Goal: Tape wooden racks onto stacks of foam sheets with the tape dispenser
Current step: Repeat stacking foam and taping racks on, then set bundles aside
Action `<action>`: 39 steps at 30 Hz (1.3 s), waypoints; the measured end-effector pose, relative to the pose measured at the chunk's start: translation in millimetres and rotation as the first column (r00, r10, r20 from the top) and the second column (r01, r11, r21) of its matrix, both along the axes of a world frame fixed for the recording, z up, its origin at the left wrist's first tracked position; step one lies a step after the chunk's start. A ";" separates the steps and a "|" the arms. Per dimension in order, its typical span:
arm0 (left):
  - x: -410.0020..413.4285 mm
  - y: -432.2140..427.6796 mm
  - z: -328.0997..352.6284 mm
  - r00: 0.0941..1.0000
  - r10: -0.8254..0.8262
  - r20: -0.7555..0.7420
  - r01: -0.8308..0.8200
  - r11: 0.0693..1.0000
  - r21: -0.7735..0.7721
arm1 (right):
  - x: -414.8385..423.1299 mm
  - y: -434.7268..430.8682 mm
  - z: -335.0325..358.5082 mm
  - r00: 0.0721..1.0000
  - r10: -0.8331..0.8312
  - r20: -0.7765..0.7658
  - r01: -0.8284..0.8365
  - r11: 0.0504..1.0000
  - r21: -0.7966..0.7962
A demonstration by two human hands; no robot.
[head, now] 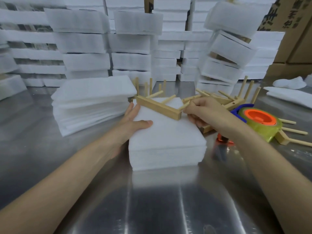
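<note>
Stage: the rack was being placed; on this stack no tape showed yet.
Wooden rack [158, 107]: it lay across the far end of the foam stack [167, 142], its bar on the top sheet and its pegs pointing away from the person.
Foam stack: it sat on the steel worktop [168, 200], directly in front of the person, between the two forearms.
Left hand [135, 119]: an open, steadying grip, with the thumb flat on the top sheet and straight fingers along the stack's left edge, up to the rack's end.
Right hand [200, 110]: a closed grip, with the fingertips pinching the rack's nearest peg at the stack's right edge.
Tape dispenser [258, 122]: it lay unheld on the worktop just right of the right hand, resting on loose racks [228, 100].
Done so far: a leaning tower of bundles [226, 53] stood behind, each apparently a foam stack with a rack already taped on, though blur made the tape hard to confirm.
Left to do: square the rack, pick up the dispenser and tape rack to stack. The loose racks and a taller foam pile [91, 105] at the left suggested many more bundles to come.
</note>
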State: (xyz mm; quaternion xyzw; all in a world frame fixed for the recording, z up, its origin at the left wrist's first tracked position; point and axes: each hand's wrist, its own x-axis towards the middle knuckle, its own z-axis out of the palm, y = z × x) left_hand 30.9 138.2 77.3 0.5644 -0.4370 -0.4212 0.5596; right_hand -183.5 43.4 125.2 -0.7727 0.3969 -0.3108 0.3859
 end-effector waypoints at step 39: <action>-2.3 9.1 2.2 0.953 -0.047 0.299 0.069 0.995 -0.065 | 22.0 36.2 -6.1 0.929 0.345 -0.137 -0.370 0.886 -0.279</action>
